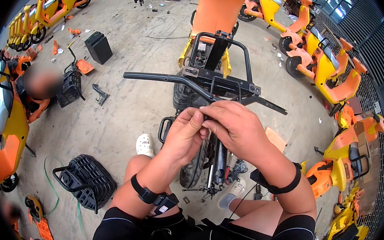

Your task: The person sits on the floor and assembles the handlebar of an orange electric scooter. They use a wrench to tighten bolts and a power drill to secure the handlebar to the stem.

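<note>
Both hands meet at the black frame (206,82) of a stripped scooter, just below its crossbar. Left hand (184,135) has fingers pinched together on a small part too tiny to make out; right hand (235,126) curls closed right against it. Front tyre (192,170) below; black basket (88,182) lies lower left on the concrete floor (129,55).

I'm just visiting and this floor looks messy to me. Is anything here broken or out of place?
Yes. Loose parts lie scattered on the concrete: a black basket on its side, a black box, orange shards. The bike frame between both hands, left hand and right hand, is stripped, with no bodywork on it.
</note>
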### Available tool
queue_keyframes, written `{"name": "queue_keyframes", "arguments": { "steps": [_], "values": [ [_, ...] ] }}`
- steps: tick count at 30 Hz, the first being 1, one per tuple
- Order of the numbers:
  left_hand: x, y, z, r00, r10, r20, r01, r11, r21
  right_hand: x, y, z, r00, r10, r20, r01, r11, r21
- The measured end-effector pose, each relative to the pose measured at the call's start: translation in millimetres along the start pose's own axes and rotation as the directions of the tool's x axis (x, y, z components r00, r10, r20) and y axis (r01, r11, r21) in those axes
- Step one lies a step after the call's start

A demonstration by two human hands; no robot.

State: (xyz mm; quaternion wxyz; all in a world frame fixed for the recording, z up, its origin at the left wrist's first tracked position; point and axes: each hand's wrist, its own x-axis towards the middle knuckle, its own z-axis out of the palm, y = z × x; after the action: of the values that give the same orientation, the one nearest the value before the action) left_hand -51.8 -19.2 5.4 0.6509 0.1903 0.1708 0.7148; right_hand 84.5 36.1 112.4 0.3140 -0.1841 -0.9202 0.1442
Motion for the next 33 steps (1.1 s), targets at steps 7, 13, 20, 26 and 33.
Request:
{"name": "queue_keyframes", "arguments": {
  "steps": [7,13,20,26,33],
  "values": [
    [21,19,-13,0.990,0.041,-0.134,-0.044,0.999,-0.023,48,25,7,0.989,0.070,0.132,-0.059,0.995,-0.085],
    [47,9,-32,0.911,-0.021,-0.412,0.115,0.972,0.204,107,77,36,0.929,0.246,0.275,-0.226,0.969,-0.104],
    [59,13,-28,0.921,-0.016,-0.390,0.150,0.938,0.314,128,93,54,0.925,0.175,0.337,-0.122,0.977,-0.173],
    [64,16,-33,0.933,-0.006,-0.360,0.136,0.931,0.338,138,91,55,0.905,0.043,0.423,0.079,0.960,-0.268],
    [65,17,-33,0.931,-0.019,-0.365,0.180,0.892,0.414,139,86,58,0.890,0.055,0.452,0.140,0.911,-0.388]
  ]
}}
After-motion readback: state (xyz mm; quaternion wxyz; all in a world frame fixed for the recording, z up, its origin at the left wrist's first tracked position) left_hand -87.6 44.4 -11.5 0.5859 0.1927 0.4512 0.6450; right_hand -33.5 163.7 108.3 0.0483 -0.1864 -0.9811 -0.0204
